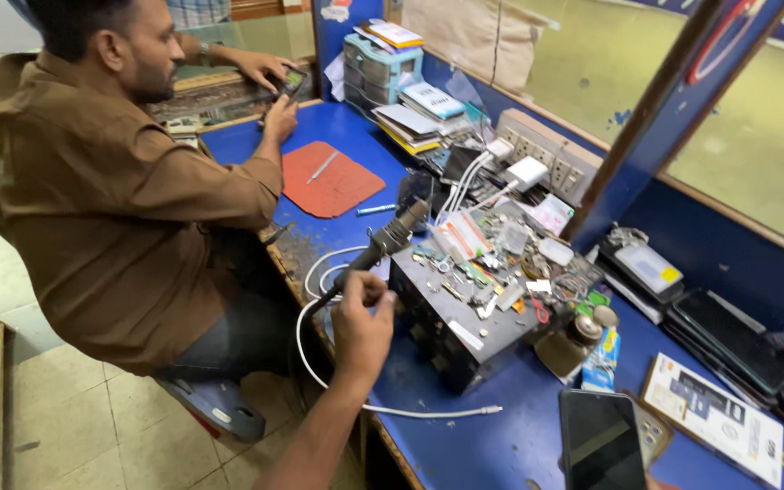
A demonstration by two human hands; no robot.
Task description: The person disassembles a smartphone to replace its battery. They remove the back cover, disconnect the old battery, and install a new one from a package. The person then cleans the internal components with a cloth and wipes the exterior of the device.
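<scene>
At the far left a person in a brown shirt (111,200) sits at the blue bench (501,436), both hands on a phone (292,82) at the far end; just right of them a red mat (330,180) lies flat with a slim tool on it.

Near the middle, the wearer's left hand (362,318) reaches up from the near edge and is curled shut around the black handle of a hot-air wand (383,243). The wand rises from the fist toward the far right, so its metal nozzle sits just beyond and above the fingers, over the far left corner of the black rework station (465,331). A white cord (356,399) loops below the hand and trails across the bench to the right.

By the look of it, the wand is being lifted from, or set back at, the station. Either way, the next move calls for a steady grip and a nozzle kept clear of the cord and of the small parts (501,263) littering the station's top.

Further right a dark phone (601,440) lies face up on the bench. The right hand is out of view.
</scene>
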